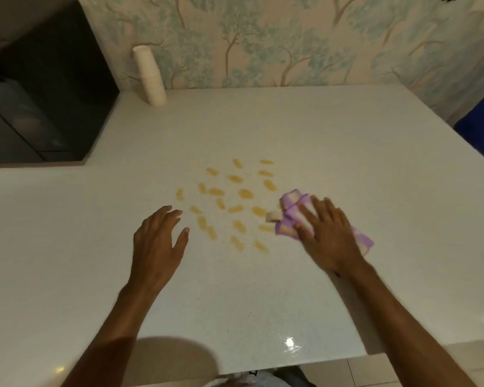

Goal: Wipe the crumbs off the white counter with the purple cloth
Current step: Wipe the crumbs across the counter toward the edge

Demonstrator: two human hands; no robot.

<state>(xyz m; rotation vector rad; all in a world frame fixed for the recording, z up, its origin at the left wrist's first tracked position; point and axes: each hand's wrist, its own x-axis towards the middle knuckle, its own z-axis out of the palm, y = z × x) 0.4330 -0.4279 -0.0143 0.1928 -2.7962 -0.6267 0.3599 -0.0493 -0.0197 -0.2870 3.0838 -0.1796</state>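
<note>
I am pressing the purple cloth [292, 216] flat under my right hand [326, 233], palm down with the fingers spread across its bunched folds; part of it is sticking out past my fingertips and a corner is trailing behind my wrist. The crumbs [236, 203] are lying just beyond the cloth's leading edge, toward my left hand [157, 241], scattered as a loose patch of yellowish bits between my two hands and a little ahead of them. The nearest ones are touching or almost touching the cloth, and one pale piece is sitting right against its edge.

Judging from this, I am only starting the wipe: the patch is looking whole, with no cleared strip through it, so nearly all the sweeping is still to do.

My left hand is hovering or resting lightly on the white worktop [319, 141], open wide, holding nothing, its thumb pointing toward the crumbs, as if waiting to catch them. Both forearms are reaching forward from the near edge. Far ahead of my left hand, a stack of paper cups [150, 75] is standing by the wall beside a black appliance [39, 85].
</note>
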